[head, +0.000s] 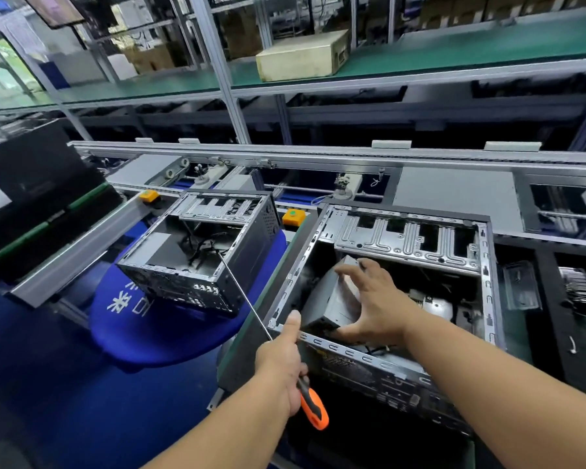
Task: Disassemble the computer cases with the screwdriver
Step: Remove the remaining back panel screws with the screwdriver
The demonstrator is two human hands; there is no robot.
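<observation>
Gripping a grey metal box (pixel 339 299) inside the near computer case (pixel 369 360), the right hand (pixel 374 304) spreads its fingers round it, while the left hand (pixel 281 363) just beside it clasps the orange-handled screwdriver (pixel 310 401), shaft pointing away. Both this case and the second case (pixel 200 252) beyond the left hand lie with side panels off, so work seems midway, with inner parts left. White characters on the blue round stool (pixel 170 319) under it are unreadable.
</observation>
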